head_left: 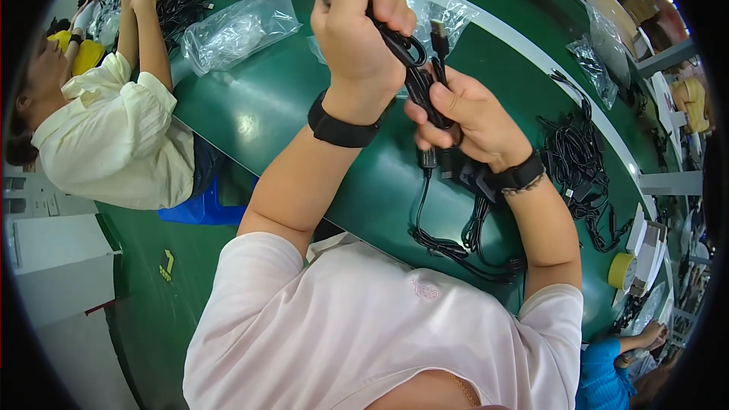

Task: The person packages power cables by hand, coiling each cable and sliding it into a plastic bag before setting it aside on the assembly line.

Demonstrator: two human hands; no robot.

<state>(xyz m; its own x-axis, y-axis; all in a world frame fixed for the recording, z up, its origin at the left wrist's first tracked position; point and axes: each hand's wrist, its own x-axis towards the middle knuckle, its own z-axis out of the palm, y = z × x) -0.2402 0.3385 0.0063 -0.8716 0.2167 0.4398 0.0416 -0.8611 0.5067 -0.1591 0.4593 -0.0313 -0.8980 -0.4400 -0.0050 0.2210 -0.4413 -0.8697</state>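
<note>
My left hand (358,26) is raised above the green table (258,106) and closed around a loop of black cable (410,57). Just below and to the right, my right hand (463,114) grips the same cable lower down, with a plug end sticking up between the two hands. The rest of the cable (448,239) hangs down from my right hand and trails over the table edge toward my lap. Both wrists wear black bands.
Clear plastic bags (239,26) lie on the table beyond my hands. A heap of black cables (581,163) sits to the right, with a yellow tape roll (621,269) near the edge. A person in a pale shirt (114,137) works at the left; another person's hand (649,334) shows at lower right.
</note>
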